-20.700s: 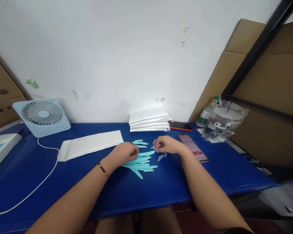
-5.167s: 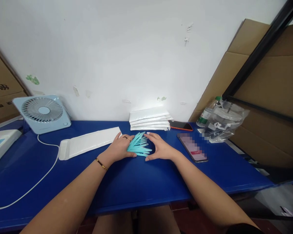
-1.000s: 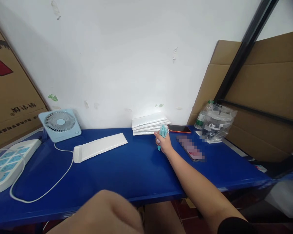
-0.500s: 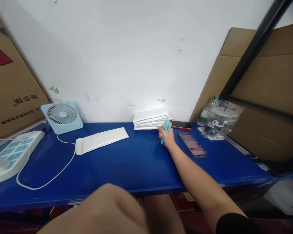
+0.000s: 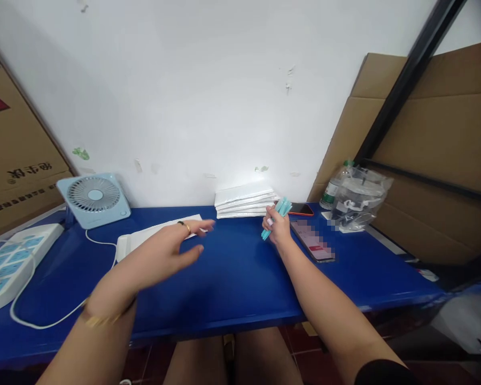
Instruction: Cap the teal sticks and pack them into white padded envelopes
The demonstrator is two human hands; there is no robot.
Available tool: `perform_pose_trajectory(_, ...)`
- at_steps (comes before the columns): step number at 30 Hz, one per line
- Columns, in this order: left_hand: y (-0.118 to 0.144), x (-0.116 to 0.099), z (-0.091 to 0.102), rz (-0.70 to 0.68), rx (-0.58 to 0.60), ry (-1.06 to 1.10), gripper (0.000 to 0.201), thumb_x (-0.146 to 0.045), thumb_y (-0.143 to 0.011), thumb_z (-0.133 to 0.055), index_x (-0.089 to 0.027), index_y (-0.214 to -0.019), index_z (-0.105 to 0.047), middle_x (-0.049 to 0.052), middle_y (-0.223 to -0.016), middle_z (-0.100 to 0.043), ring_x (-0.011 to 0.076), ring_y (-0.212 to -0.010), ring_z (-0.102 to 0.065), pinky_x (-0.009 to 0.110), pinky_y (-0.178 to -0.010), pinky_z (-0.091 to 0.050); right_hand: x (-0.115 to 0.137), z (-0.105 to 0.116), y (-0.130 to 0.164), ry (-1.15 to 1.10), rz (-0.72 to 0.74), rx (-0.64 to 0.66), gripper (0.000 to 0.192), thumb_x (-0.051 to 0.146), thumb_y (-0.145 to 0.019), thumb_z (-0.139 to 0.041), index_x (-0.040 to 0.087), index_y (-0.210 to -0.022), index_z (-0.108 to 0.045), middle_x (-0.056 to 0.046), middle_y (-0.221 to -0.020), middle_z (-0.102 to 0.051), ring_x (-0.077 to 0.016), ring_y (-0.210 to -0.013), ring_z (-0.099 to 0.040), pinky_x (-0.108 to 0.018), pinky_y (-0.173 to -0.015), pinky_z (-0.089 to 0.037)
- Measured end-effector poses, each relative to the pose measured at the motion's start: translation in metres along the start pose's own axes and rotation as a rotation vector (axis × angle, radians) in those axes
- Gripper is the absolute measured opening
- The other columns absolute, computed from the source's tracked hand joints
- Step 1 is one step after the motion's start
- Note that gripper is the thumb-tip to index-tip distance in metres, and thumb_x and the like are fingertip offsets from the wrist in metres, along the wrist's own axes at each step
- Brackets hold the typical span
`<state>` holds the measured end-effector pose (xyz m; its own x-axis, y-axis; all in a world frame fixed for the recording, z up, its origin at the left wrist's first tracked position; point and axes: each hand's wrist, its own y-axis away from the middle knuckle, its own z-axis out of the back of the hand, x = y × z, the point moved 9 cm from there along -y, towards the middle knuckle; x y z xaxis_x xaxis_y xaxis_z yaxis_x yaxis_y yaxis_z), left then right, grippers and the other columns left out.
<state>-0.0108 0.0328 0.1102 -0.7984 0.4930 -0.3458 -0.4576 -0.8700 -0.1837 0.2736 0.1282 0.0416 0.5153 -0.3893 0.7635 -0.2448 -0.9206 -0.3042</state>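
Observation:
In my right hand (image 5: 278,226) is a bundle of thin turquoise sticks (image 5: 284,206), with the fingers wrapped round it; I cannot tell exactly what the sticks are. Above the blue table my left hand (image 5: 176,248) is stretched out, fingers and thumb apart, holding nothing. Partly hidden behind that hand lies a long flat white packet (image 5: 134,240) with a thicker left end. A stack of flat white packets (image 5: 244,200) rests against the wall, just left of and behind my right hand.
The blue table (image 5: 220,299) bears a light-blue fan (image 5: 96,198), a white power strip (image 5: 20,262) and a looping white cable at left. On the right lie two phones, one pinkish-screened (image 5: 312,240) and one red-edged (image 5: 302,209), near a water bottle (image 5: 331,190) and a bagged clear container (image 5: 358,200).
My left arm has swung from the lower edge out over the table, and its hand is now in view with open fingers. My right hand still grips the sticks, turned slightly.

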Motion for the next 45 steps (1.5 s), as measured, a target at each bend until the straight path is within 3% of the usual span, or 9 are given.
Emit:
perform_pose_trajectory(4,-0.061,0.058,-0.046,0.143,0.104,-0.419,0.072,-0.025,-0.072,-0.052,-0.008,-0.138,-0.031,0.019,-0.137,-0.041,0.0302,-0.120,-0.045,0.037,-0.097,-0.038,-0.007,0.007,-0.004,-0.115,-0.108,-0.072,0.033,0.028,-0.073,-0.063,0.020,-0.055,-0.037,0.010,-0.038,-0.034,-0.0039,-0.027,-0.025,-0.020,-0.028,-0.019)
perform_pose_trajectory(8,-0.070,0.084,-0.071,0.126,0.169,-0.541,0.049,-0.013,-0.080,-0.033,-0.013,-0.126,-0.049,0.017,-0.107,-0.064,0.0283,-0.096,-0.061,0.039,-0.082,-0.045,-0.019,0.009,-0.006,-0.246,-0.233,-0.084,0.033,0.029,-0.074,-0.061,0.020,-0.054,-0.036,0.010,-0.036,-0.032,-0.0037,-0.027,-0.021,-0.020,-0.029,-0.020)
perform_pose_trajectory(13,-0.032,0.038,-0.071,-0.150,0.269,-0.244,0.037,-0.009,-0.077,-0.037,-0.024,-0.093,-0.067,0.005,-0.094,-0.070,0.0202,-0.095,-0.062,0.036,-0.093,-0.040,-0.027,-0.001,-0.002,-0.390,-0.354,-0.032,0.036,0.028,-0.075,-0.061,0.019,-0.053,-0.033,0.011,-0.035,-0.028,-0.0035,-0.028,-0.020,-0.019,-0.030,-0.022)
perform_pose_trajectory(17,0.012,-0.012,-0.065,-0.332,0.409,0.123,0.036,-0.007,-0.078,-0.037,-0.027,-0.073,-0.066,-0.005,-0.101,-0.069,0.0150,-0.128,-0.038,0.040,-0.113,-0.010,-0.033,-0.013,0.005,-0.456,-0.431,0.012,0.037,0.026,-0.076,-0.061,0.019,-0.053,-0.033,0.011,-0.036,-0.028,-0.0032,-0.029,-0.022,-0.018,-0.031,-0.026)
perform_pose_trajectory(20,0.018,-0.008,-0.052,-0.208,0.437,0.265,0.031,-0.013,-0.076,-0.038,-0.026,-0.072,-0.066,-0.005,-0.118,-0.061,0.0176,-0.132,-0.032,0.041,-0.113,-0.012,-0.040,-0.015,0.010,-0.456,-0.471,-0.009,0.036,0.027,-0.076,-0.061,0.019,-0.053,-0.034,0.010,-0.037,-0.030,-0.0033,-0.030,-0.025,-0.019,-0.032,-0.028)
perform_pose_trajectory(23,0.001,0.026,-0.030,0.055,0.168,0.224,0.032,-0.025,-0.076,-0.037,-0.023,-0.097,-0.062,0.003,-0.122,-0.058,0.0215,-0.122,-0.045,0.039,-0.105,-0.032,-0.044,-0.016,0.012,-0.474,-0.501,-0.016,0.036,0.026,-0.076,-0.062,0.019,-0.053,-0.035,0.010,-0.037,-0.031,-0.0032,-0.029,-0.025,-0.018,-0.032,-0.028)
perform_pose_trajectory(27,-0.010,0.057,-0.044,0.446,0.008,-0.078,0.074,-0.060,-0.075,-0.040,-0.004,-0.124,-0.043,0.023,-0.116,-0.056,0.0359,-0.109,-0.053,0.045,-0.087,-0.043,-0.041,-0.018,0.012,-0.488,-0.500,0.004,0.037,0.027,-0.077,-0.061,0.019,-0.053,-0.034,0.011,-0.036,-0.028,-0.0032,-0.029,-0.021,-0.019,-0.031,-0.024)
perform_pose_trajectory(37,-0.049,0.027,-0.095,0.223,0.321,-0.053,0.087,-0.030,-0.063,-0.062,-0.024,-0.141,-0.023,0.014,-0.139,-0.041,0.0309,-0.123,-0.042,0.038,-0.092,-0.040,-0.043,-0.010,0.010,-0.387,-0.435,-0.093,0.036,0.031,-0.073,-0.063,0.020,-0.054,-0.034,0.008,-0.041,-0.039,-0.0083,-0.038,-0.042,-0.025,-0.044,-0.041)
perform_pose_trajectory(45,-0.055,0.003,-0.107,0.394,0.163,-0.128,0.112,-0.053,-0.049,-0.068,-0.015,-0.141,-0.015,0.027,-0.133,-0.039,0.0452,-0.124,-0.030,0.054,-0.083,-0.040,-0.046,-0.008,0.013,-0.351,-0.446,-0.149,0.031,0.032,-0.071,-0.063,0.020,-0.057,-0.039,0.004,-0.062,-0.058,-0.0117,-0.057,-0.057,-0.028,-0.055,-0.045)
